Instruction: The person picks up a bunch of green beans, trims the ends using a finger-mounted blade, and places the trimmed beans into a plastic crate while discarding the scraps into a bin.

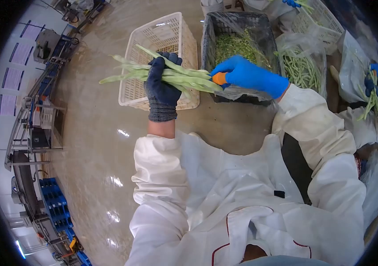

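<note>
A bundle of long green beans [178,76] lies across the fingers of my left hand [162,80], which wears a dark glove and is closed around it. My right hand [247,77], in a blue glove, grips a small orange-handled tool [219,78] at the right-hand ends of the beans; its working end cannot be made out. Below the bundle stands a white plastic crate [191,53] with slatted sides. Under my right hand is a black crate [205,42] lined with clear plastic, with green bean trimmings [237,46] inside.
Whole green beans [302,66] fill a plastic-lined container to the right. A co-worker's gloved hands [372,84] hold beans at the far right, and another blue-gloved hand [291,3] shows at the top. Metal equipment [31,133] and blue crates [56,204] line the left side of the wet floor.
</note>
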Available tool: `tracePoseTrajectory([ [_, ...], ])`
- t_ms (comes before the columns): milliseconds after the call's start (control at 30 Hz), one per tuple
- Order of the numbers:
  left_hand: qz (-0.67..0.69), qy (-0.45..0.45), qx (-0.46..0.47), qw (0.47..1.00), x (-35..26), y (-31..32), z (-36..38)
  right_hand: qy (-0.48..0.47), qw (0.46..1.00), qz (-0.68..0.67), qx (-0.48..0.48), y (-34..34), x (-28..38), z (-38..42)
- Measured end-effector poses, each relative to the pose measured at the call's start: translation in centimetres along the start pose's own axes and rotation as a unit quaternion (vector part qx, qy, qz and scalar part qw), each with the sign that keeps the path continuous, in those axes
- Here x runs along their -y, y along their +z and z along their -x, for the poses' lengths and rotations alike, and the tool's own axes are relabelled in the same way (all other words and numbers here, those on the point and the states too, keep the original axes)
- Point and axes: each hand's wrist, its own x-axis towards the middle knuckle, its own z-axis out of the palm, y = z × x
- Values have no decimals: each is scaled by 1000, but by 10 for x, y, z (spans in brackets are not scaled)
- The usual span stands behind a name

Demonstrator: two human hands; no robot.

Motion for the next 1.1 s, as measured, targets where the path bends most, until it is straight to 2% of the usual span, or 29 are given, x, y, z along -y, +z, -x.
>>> tracePoseTrajectory([
  [100,4,2,-34,999,1,3,1,-72,993,92,-24,3,0,3],
  [200,-125,4,-58,991,0,7,7,-209,929,289,-95,13,-1,8],
  [300,-211,11,-87,974,2,16,12,-290,892,345,-38,20,6,10],
  [400,-270,-48,-73,959,-2,20,16,-331,843,423,-18,14,10,10],
  [500,-273,-71,-39,959,-5,14,17,-326,837,414,-145,-7,7,6],
  [600,-283,-95,-8,954,-5,24,22,-265,895,356,-33,-12,10,15],
  [700,-334,-116,13,935,5,26,25,-209,923,303,112,11,8,24],
  [800,-430,-104,35,896,12,24,25,-219,840,488,90,7,14,19],
  [867,-462,-81,50,882,11,24,23,-255,836,486,-8,2,10,18],
  [900,-431,-82,56,897,11,23,23,-271,830,484,-59,-1,8,18],
  [1000,-374,-105,71,919,9,23,23,-240,860,445,-64,-5,3,18],
  [1100,-387,-143,111,904,12,25,26,-222,861,449,-86,-3,1,18],
])
